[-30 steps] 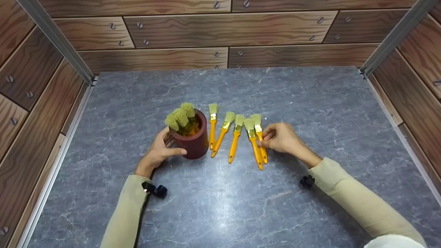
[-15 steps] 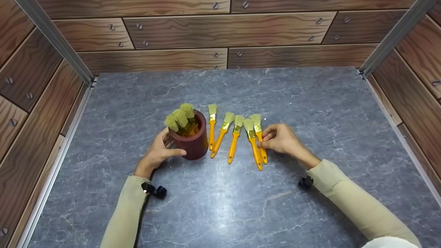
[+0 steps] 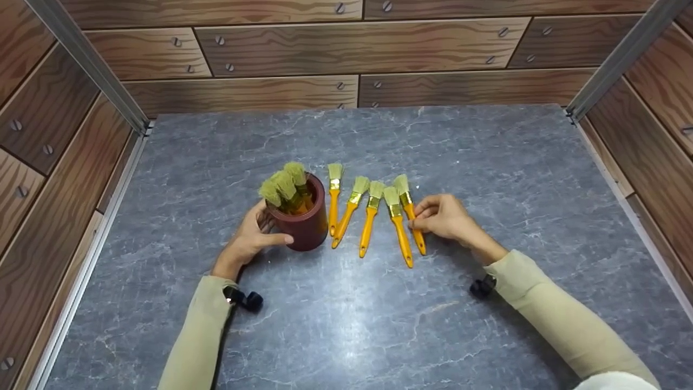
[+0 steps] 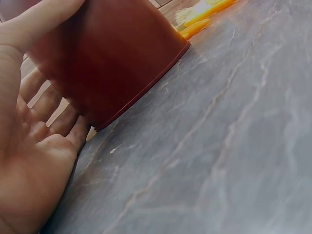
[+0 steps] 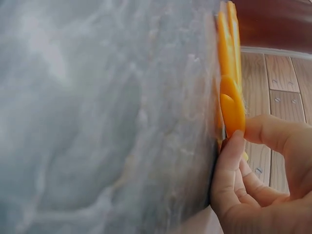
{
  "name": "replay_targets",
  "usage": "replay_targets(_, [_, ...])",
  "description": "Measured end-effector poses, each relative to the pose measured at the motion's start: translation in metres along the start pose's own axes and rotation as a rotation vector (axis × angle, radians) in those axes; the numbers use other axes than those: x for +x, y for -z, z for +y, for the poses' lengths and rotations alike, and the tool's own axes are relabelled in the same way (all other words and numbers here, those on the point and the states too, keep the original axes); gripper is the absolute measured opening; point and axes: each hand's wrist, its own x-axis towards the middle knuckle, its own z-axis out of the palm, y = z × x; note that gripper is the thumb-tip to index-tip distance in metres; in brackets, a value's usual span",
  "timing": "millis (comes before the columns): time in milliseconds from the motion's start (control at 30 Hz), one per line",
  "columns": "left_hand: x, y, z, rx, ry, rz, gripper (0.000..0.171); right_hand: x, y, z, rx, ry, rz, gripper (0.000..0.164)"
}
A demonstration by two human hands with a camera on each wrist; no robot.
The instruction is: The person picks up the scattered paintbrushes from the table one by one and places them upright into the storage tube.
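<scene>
A dark red cylindrical cup [image 3: 306,230] stands on the grey marbled table, with paintbrushes [image 3: 284,183] in it, bristles up and leaning left. My left hand [image 3: 249,235] grips the cup from its left side, thumb in front and fingers behind; the left wrist view shows the palm [image 4: 34,170] beside the cup wall [image 4: 107,58]. With my right hand [image 3: 444,216] I pinch the orange handle of the rightmost paintbrush [image 3: 416,233], near its middle. In the right wrist view, thumb and index finger meet at an orange handle [image 5: 234,112]. The brush's bristles point away from me.
Several more paintbrushes lie in a row between the cup and my right hand: one upright-lying brush [image 3: 334,200] close to the cup, two nearby [image 3: 349,211] [image 3: 370,219], and another brush [image 3: 399,227] beside the pinched one. Wood-patterned walls [image 3: 357,49] enclose the table.
The rightmost paintbrush has turned a little in my right hand, its handle end swinging right and its bristles moving left and away. My left hand and the cup stay in place.
</scene>
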Motion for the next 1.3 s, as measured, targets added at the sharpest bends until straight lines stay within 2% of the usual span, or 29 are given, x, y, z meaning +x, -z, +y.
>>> replay_targets(233, [-0.002, 0.0, -0.001, 0.003, -0.008, 0.002, 0.093, -0.005, 0.004, -0.003, 0.075, 0.039, -0.039, 0.033])
replay_targets(533, [-0.002, 0.001, -0.002, 0.005, -0.016, -0.009, 0.091, -0.012, 0.005, -0.027, 0.144, 0.158, -0.06, 0.028])
replay_targets(733, [-0.003, 0.002, -0.002, 0.008, 0.004, -0.002, 0.092, -0.017, 0.002, -0.049, 0.182, 0.269, -0.039, 0.027])
replay_targets(933, [-0.003, 0.004, -0.001, 0.007, -0.01, 0.001, 0.09, -0.018, -0.004, -0.073, 0.211, 0.358, -0.023, 0.021])
replay_targets(1300, [0.002, 0.0, -0.001, -0.006, -0.029, -0.009, 0.09, -0.022, -0.021, -0.116, 0.197, 0.552, -0.04, 0.017])
